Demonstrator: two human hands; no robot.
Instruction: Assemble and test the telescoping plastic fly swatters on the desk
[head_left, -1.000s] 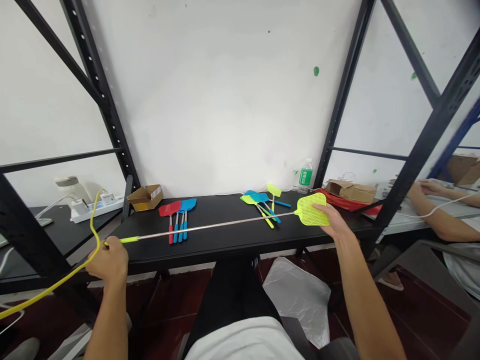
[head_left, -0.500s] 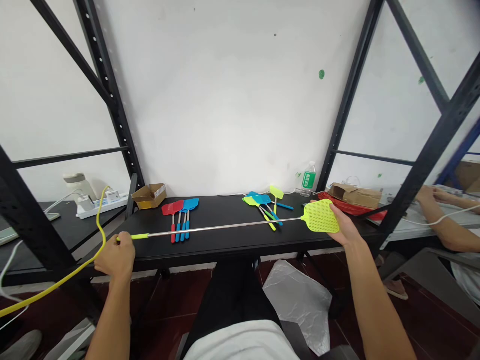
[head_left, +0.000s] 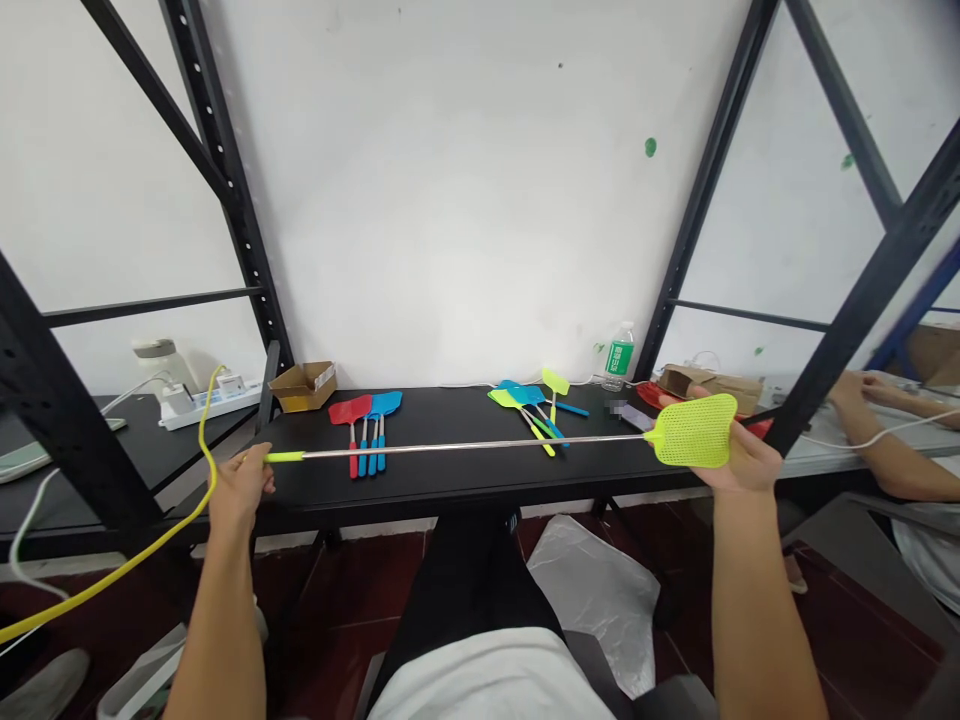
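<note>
A yellow-green fly swatter (head_left: 693, 432) stretches sideways above the black table, its thin metal rod drawn out long. My left hand (head_left: 241, 484) is closed around the end of its handle. At the other end my right hand (head_left: 750, 458) grips the swatter's head from behind and at its right edge; some of those fingers are hidden by the mesh. Below the rod on the left lie a red fly swatter (head_left: 350, 411) and several blue fly swatters (head_left: 386, 403) side by side, all short. Right of centre is a loose, overlapping pile of green and blue fly swatters (head_left: 534, 394).
A small open cardboard box (head_left: 303, 388) sits at the table's back left, a water bottle (head_left: 619, 356) at the back right. A yellow cable (head_left: 135, 552) passes by my left hand. Black rack posts (head_left: 679, 200) flank the table. A co-worker's arm (head_left: 874, 425) is at far right.
My right hand has moved right with the swatter's head, and the rod has become longer. My left hand has turned but stays on the handle. A phone-like object now shows behind the rod.
</note>
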